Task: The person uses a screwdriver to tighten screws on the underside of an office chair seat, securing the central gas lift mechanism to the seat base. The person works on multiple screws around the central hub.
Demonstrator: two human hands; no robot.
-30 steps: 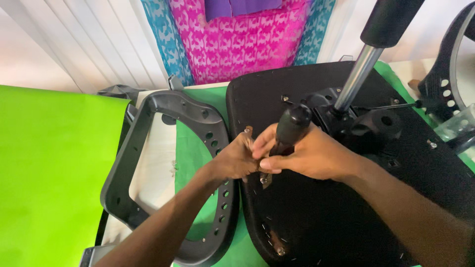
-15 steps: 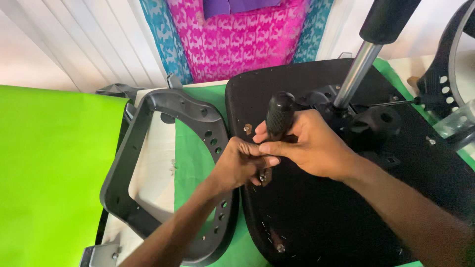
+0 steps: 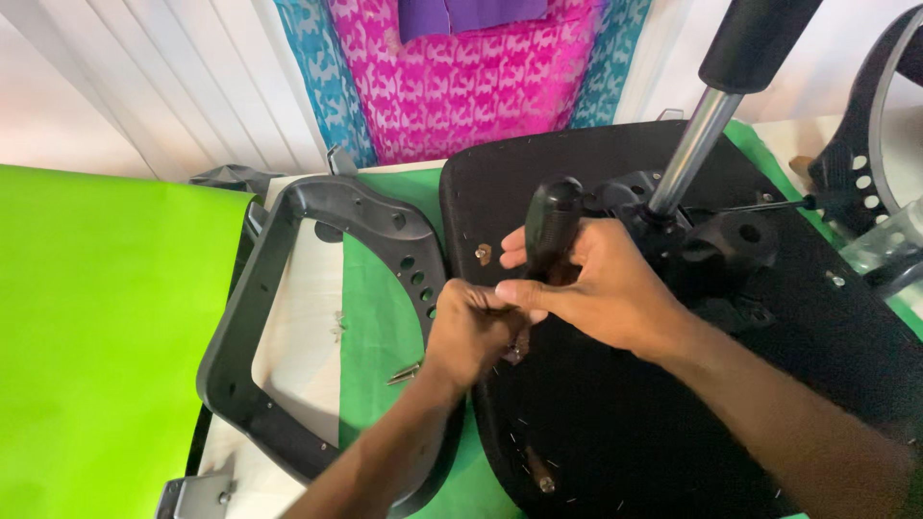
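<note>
While my right hand (image 3: pixel 601 293) is clenched round the black handle of the screwdriver (image 3: pixel 550 226), its shaft runs down out of sight behind my left hand (image 3: pixel 476 332). Left fingers (image 3: pixel 500 306) pinched shut low on the shaft, steadying the tip; what they hold beneath I cannot tell. Tip sits at the near left edge of the upturned black seat base (image 3: pixel 615 423), just beside the grey armrest frame (image 3: pixel 317 317) lying on green cloth (image 3: pixel 380 317). Loose screw (image 3: pixel 404 373) on the cloth near my left wrist; another bolt (image 3: pixel 538 471) on the seat. Gas cylinder (image 3: pixel 694 144) stands behind. Judged step: driving a fastener at the seat edge. Next calls for downward pressure, upright shaft, steady turning
</note>
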